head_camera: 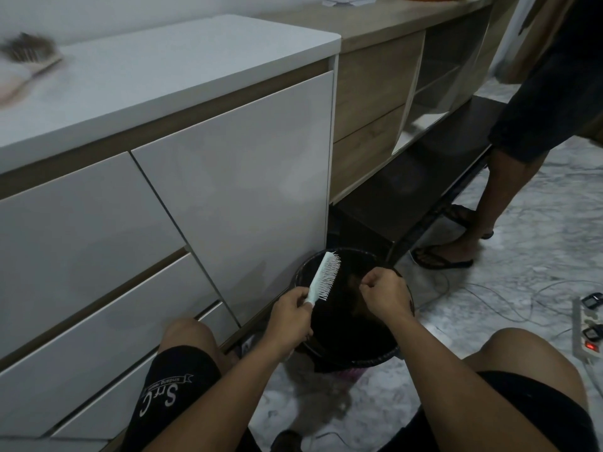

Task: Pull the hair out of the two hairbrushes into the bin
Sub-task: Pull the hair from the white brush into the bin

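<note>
Crouched over a round black plastic bin lined with a dark glossy bag, knees bare either side in black shorts. Left hand curled around the slim handle of a pale mint-white plastic hairbrush, flat narrow paddle shape, rows of thin stiff white bristles turned rightward toward the bin's mouth, head tilted up and away above the bin's near-left rim. Bristles looking mostly bare; any strands left among them too fine to tell. Right hand held just beside the brush over the bin opening, fingers bunched tight into a fist with thumb and forefinger tips pressed together as in a pinch; whatever is pinched too thin and dark against the bag to make out. Second hairbrush lying well apart up on the smooth matte white countertop at far left, blurred, with a dark fuzzy mass matted over its bristles and a light wooden-looking handle. Below the counter, flat glossy white handle-less cabinet doors and drawers with wood-tone trim; to the right, open wood-grain shelving. Floor of pale veined marble-pattern tile, with thin grey cables trailing across it and a white power strip at the right edge, red switch glowing. Another person's bare legs in dark flip-flops standing at upper right.
</note>
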